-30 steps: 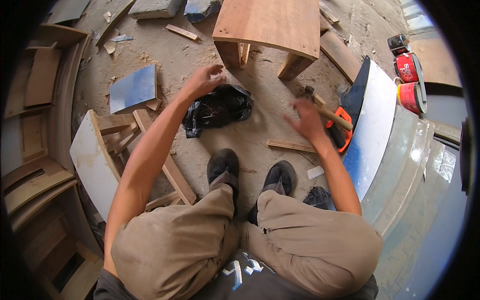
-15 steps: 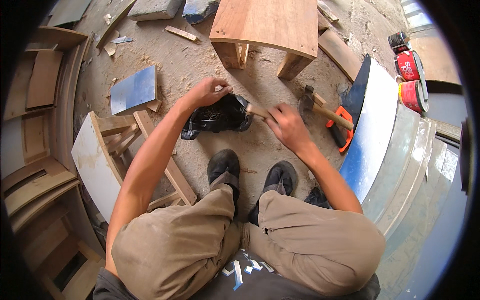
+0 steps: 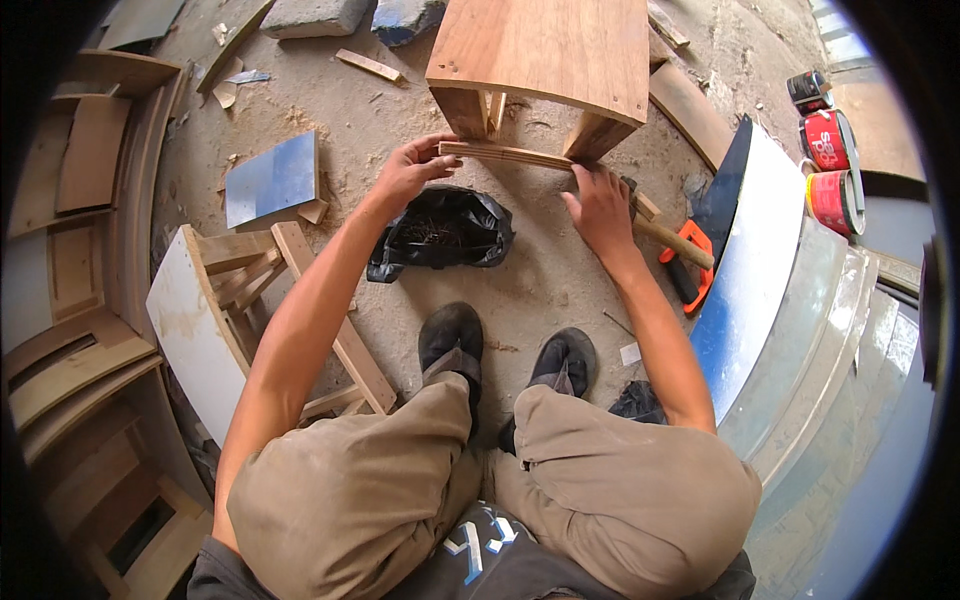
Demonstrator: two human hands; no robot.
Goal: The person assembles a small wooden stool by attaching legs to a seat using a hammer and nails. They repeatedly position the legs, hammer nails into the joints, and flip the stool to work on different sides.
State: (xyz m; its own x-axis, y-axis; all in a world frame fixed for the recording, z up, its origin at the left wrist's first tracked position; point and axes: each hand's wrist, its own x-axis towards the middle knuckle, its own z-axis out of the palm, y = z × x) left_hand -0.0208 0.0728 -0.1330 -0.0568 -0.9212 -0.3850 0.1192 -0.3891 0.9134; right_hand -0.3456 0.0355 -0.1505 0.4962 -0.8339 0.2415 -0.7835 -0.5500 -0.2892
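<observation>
A thin wooden strip [image 3: 508, 154] stretches level between my two hands, just in front of the wooden stool [image 3: 540, 50]. My left hand [image 3: 412, 172] has its fingers around the strip's left end. At the other end, my right hand [image 3: 602, 208] grips it by the fingertips, thumb standing apart. Below the strip, a black plastic bag [image 3: 440, 232] lies open on the ground with thin nails visible inside. Beside my right hand rests a hammer [image 3: 672, 242], its head partly covered by the hand. The hammer's handle reaches over to an orange-and-black saw handle [image 3: 698, 262].
On the left stand an upturned white-topped wooden frame [image 3: 195, 330] and stacked wooden cabinet parts [image 3: 80, 340]. A blue board [image 3: 270, 180] lies beyond. To the right are a white-and-blue panel [image 3: 750, 260], glass sheets [image 3: 810, 340] and red cans [image 3: 828, 140]. Concrete blocks [image 3: 315, 15] sit far off.
The wooden strip, earlier in my right hand alone over the bag, has moved forward to the stool and turned crosswise. My left hand has come onto its other end.
</observation>
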